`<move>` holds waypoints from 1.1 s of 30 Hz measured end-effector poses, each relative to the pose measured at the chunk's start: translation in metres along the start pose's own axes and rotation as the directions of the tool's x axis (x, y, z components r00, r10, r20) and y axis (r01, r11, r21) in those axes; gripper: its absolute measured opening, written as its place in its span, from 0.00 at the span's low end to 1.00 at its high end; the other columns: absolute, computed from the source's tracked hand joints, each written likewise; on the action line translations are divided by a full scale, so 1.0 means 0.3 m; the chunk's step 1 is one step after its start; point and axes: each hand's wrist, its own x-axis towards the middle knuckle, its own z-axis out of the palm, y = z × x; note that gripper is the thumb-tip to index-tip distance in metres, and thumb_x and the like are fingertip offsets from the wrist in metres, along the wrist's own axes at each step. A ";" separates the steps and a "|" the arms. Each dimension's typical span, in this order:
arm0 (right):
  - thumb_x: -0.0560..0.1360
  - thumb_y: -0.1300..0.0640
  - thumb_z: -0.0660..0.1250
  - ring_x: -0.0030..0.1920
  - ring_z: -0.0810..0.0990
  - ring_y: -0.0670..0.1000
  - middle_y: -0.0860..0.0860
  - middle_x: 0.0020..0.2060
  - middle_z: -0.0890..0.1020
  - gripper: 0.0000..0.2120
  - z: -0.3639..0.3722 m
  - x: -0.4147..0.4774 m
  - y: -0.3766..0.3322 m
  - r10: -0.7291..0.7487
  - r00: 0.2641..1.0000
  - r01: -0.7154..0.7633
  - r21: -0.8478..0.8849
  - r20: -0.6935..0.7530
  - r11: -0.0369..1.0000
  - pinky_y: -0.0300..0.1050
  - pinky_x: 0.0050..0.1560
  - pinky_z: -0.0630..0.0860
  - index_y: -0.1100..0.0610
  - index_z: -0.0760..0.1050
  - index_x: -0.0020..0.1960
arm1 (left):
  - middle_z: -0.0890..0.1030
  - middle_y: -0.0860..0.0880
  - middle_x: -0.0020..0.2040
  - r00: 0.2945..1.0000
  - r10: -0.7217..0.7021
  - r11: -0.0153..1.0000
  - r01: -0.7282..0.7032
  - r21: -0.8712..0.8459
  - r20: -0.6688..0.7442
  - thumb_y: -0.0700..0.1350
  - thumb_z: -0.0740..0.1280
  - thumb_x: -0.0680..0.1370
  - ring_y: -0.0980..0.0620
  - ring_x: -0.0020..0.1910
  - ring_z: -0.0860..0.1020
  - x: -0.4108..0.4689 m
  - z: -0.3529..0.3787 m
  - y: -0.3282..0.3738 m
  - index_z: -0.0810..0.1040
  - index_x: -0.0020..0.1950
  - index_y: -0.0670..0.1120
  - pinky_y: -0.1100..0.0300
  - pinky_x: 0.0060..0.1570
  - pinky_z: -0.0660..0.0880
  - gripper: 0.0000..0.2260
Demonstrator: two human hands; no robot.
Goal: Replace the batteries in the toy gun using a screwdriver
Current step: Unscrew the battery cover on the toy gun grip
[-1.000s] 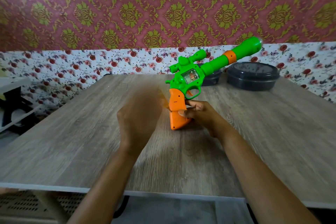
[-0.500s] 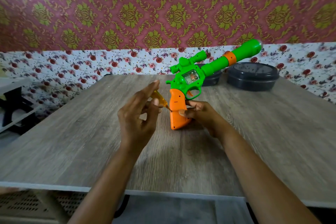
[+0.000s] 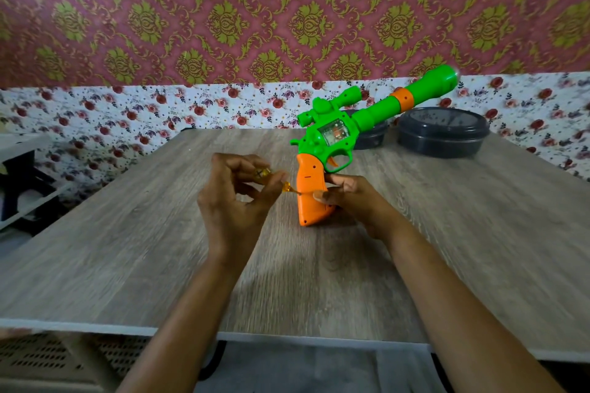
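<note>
My left hand [image 3: 236, 198] is just left of the toy gun [image 3: 335, 137], fingers curled round a small yellow screwdriver [image 3: 286, 187]. Its tip meets the left face of the gun's orange grip [image 3: 309, 179]. The gun stands butt-down on the table [image 3: 127, 233], its green barrel tilted up and to the right. My right hand [image 3: 354, 201], just right of the grip, pinches it between thumb and fingers. Behind the gun a small dark tub [image 3: 372, 137] is partly hidden by the gun's body — a larger dark tub [image 3: 442, 132] sits further right, near the wall.
</note>
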 end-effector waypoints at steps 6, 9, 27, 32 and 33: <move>0.74 0.62 0.67 0.52 0.80 0.54 0.58 0.55 0.81 0.18 -0.001 -0.004 0.001 0.006 1.000 -0.006 0.004 -0.006 1.000 0.46 0.48 0.79 0.55 0.74 0.64 | 0.80 0.61 0.46 0.998 0.058 0.996 -0.060 0.063 0.034 0.44 0.67 0.76 0.62 0.43 0.82 0.003 -0.011 -0.001 0.76 0.57 0.51 0.61 0.34 0.79 0.10; 0.74 0.61 0.67 0.52 0.81 0.54 0.57 0.55 0.81 0.19 -0.002 -0.003 0.001 0.013 1.000 -0.012 0.004 -0.005 1.000 0.46 0.48 0.80 0.55 0.74 0.64 | 0.79 0.56 0.53 0.990 0.132 0.988 -0.135 0.079 0.046 0.43 0.63 0.78 0.60 0.45 0.82 0.002 -0.006 -0.005 0.75 0.62 0.45 0.62 0.40 0.81 0.13; 0.74 0.62 0.66 0.50 0.81 0.52 0.58 0.55 0.81 0.19 -0.005 0.002 0.004 -0.016 1.000 0.016 0.003 0.018 1.000 0.41 0.45 0.80 0.55 0.73 0.64 | 0.80 0.51 0.47 0.994 0.089 0.994 -0.093 0.058 0.060 0.43 0.68 0.75 0.60 0.45 0.80 -0.006 -0.001 -0.005 0.71 0.57 0.50 0.70 0.37 0.74 0.13; 0.74 0.61 0.67 0.55 0.80 0.53 0.55 0.56 0.81 0.19 -0.007 0.009 0.010 -0.008 1.000 0.008 -0.027 0.009 1.000 0.45 0.52 0.79 0.54 0.73 0.65 | 0.80 0.52 0.53 0.993 0.107 0.993 -0.109 0.037 0.056 0.43 0.62 0.78 0.61 0.49 0.81 0.002 -0.003 -0.003 0.73 0.64 0.45 0.65 0.45 0.79 0.14; 0.74 0.61 0.67 0.57 0.80 0.54 0.55 0.56 0.81 0.20 -0.006 0.011 0.013 -0.005 1.000 0.005 -0.024 0.003 1.000 0.48 0.55 0.78 0.55 0.74 0.65 | 0.80 0.54 0.54 0.994 0.099 0.995 -0.101 0.029 0.043 0.43 0.61 0.78 0.57 0.49 0.82 0.002 -0.003 -0.002 0.72 0.65 0.45 0.61 0.46 0.80 0.15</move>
